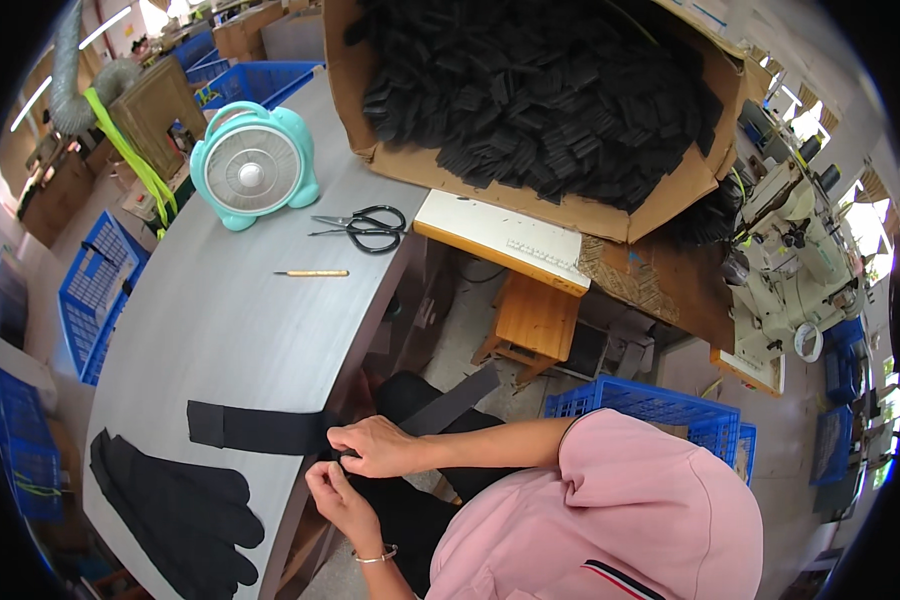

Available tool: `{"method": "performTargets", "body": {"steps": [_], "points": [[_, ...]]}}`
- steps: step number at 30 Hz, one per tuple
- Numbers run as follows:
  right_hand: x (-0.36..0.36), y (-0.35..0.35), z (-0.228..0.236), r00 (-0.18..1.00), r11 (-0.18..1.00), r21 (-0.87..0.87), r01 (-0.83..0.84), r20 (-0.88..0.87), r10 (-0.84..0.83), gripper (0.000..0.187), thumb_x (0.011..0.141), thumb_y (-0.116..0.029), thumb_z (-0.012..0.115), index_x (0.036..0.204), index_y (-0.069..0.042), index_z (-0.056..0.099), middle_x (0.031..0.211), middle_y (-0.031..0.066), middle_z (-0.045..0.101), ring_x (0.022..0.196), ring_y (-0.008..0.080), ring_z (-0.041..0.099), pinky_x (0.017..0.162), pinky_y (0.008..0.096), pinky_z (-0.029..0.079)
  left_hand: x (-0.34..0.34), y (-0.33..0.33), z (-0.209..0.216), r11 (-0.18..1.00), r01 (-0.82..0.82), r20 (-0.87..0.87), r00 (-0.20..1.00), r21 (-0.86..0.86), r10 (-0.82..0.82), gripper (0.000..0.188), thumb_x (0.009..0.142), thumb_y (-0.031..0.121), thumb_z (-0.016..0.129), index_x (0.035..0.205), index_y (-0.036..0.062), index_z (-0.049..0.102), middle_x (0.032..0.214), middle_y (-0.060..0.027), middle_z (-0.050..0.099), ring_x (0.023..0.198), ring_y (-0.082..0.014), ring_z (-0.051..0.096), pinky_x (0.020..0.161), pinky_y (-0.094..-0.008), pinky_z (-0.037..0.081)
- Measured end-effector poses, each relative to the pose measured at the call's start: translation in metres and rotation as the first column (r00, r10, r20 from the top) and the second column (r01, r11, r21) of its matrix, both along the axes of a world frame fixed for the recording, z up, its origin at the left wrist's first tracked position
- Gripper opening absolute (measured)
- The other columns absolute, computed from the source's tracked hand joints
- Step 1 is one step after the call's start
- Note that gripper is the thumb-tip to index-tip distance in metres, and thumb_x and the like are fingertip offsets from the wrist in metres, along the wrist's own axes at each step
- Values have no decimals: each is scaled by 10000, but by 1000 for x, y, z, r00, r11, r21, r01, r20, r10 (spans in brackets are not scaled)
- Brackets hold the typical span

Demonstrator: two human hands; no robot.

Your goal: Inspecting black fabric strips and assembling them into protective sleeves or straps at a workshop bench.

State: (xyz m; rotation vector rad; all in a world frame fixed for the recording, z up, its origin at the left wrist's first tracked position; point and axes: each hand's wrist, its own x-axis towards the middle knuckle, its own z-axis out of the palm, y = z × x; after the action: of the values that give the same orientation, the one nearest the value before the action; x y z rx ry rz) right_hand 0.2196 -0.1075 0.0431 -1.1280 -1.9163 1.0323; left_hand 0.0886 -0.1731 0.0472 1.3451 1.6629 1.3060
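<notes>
At the far left, a blue crate [100,295] is being kept on the floor beside the grey table [220,340], its contents not being made out. At the table's near left, dark layered fabric pieces [175,520] are being spread flat. Farther off, a mint-green fan [253,175] is being stood on the table, and just right of its near side a slim wooden-handled tool [315,273] is being left lying. Nearer, a black strip [260,428] is being laid across the table toward its right edge, where its right end is being worked. Beside that end, the thumb and forefinger of the left hand [348,508] are being pressed together; whether fabric is being caught between them cannot be told. The fingers of the right hand [385,447] are being curled and clamped on the strip's right end. Farther away, black-handled scissors [370,230] are being rested on the table. At the far right of them, a large open cardboard box [410,170] is being filled by a heap of small black pieces [550,100]. Nearer and farther right, another blue crate [630,395] is being partly hidden by the pink sleeve [620,450].
</notes>
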Motion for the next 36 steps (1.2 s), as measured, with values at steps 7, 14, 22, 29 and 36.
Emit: {"method": "performTargets", "body": {"steps": [7,14,22,29,36], "points": [[25,15,5,978,980,85,-177,-99,186,261,796,-132,682,787,-49,435,606,109,460,554,290,511,537,398,378,-3,3,11,992,88,466,884,-93,-35,96,988,91,605,1007,-3,592,911,-27,593,790,-100,546,727,-240,487],[36,16,6,957,962,-2,-272,-111,270,234,818,-149,681,826,-48,470,618,106,479,566,270,527,545,384,396,-19,9,-3,945,252,662,747,-207,-54,100,937,55,674,1014,0,642,906,-44,668,752,-100,634,694,-248,572],[37,15,5,963,965,-44,-258,-88,253,216,781,-152,673,871,-42,510,697,156,592,670,363,618,598,449,435,-11,7,-12,962,203,672,740,-183,-28,68,924,44,686,960,14,636,862,-27,648,719,-89,604,653,-222,530],[13,1,-9,992,996,58,73,102,-79,174,814,-101,641,924,-44,519,789,151,654,721,370,658,639,462,485,5,8,-15,997,70,31,997,20,-70,125,959,91,643,911,-8,582,817,-32,573,700,-137,504,648,-270,443],[9,1,-30,985,987,-65,148,98,-141,174,765,-120,670,910,-24,668,806,158,703,763,351,687,689,423,535,23,1,-26,998,-61,-30,998,6,61,157,981,125,608,926,-19,578,813,-73,555,709,-172,512,653,-300,448]]}}
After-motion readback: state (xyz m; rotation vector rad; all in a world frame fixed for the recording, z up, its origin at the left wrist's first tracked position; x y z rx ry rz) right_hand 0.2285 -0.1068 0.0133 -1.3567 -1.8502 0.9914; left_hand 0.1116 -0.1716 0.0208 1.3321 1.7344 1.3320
